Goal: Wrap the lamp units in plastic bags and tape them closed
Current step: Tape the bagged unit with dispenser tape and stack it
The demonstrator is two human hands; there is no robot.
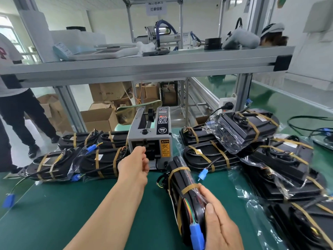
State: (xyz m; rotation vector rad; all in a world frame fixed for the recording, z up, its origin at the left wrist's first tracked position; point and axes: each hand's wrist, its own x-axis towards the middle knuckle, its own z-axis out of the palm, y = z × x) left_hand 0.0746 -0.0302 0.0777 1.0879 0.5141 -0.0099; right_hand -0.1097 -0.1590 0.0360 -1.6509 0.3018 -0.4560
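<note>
My right hand [219, 222] grips a black lamp unit [182, 193] in a clear plastic bag, stood on its edge on the green mat, with brown tape bands and a blue connector [196, 235] at its near end. My left hand [135, 165] reaches to the outlet of the grey tape dispenser [150, 139], fingers curled at the slot; whether they pinch a tape strip I cannot tell.
Bagged, taped lamp units lie in a row at the left [72, 159] and in a heap at the right [261, 150]. A metal shelf [144, 64] spans overhead. A person [16, 105] stands at the far left. Cardboard boxes [100, 116] sit behind the bench.
</note>
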